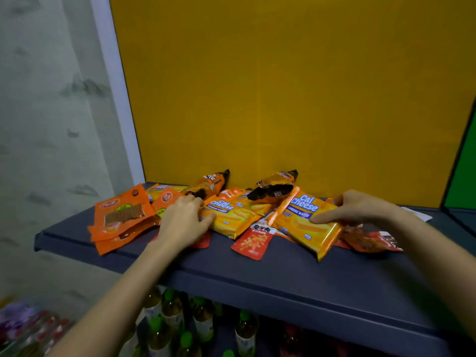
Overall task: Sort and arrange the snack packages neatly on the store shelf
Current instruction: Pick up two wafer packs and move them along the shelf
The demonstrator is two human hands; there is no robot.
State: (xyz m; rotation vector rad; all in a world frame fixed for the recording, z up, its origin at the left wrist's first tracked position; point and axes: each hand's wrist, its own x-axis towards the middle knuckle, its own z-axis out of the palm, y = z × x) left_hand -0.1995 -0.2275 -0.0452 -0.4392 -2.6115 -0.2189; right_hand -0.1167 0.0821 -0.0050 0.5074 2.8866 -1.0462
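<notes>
Snack packages lie in a loose heap on a dark blue shelf (pixel 283 282). My right hand (pixel 358 208) grips a yellow Cal Cheese wafer pack (pixel 301 222) by its far edge, tilted above the shelf. My left hand (pixel 184 220) rests on the near end of a second Cal Cheese pack (pixel 231 219), thumb on top. Orange flat pouches (pixel 121 217) are stacked at the left. A small red sachet (pixel 253 242) lies between the two wafer packs. Two orange-and-brown bags (pixel 211 185) (pixel 275 188) lean against the back panel. Red packets (pixel 371 240) sit under my right wrist.
A yellow back panel (pixel 283 86) closes the shelf behind, with a green panel (pixel 463 176) at the right. The shelf's front lip runs diagonally. Below it stand bottles with green caps (pixel 170 318). A pale patterned wall is at the left.
</notes>
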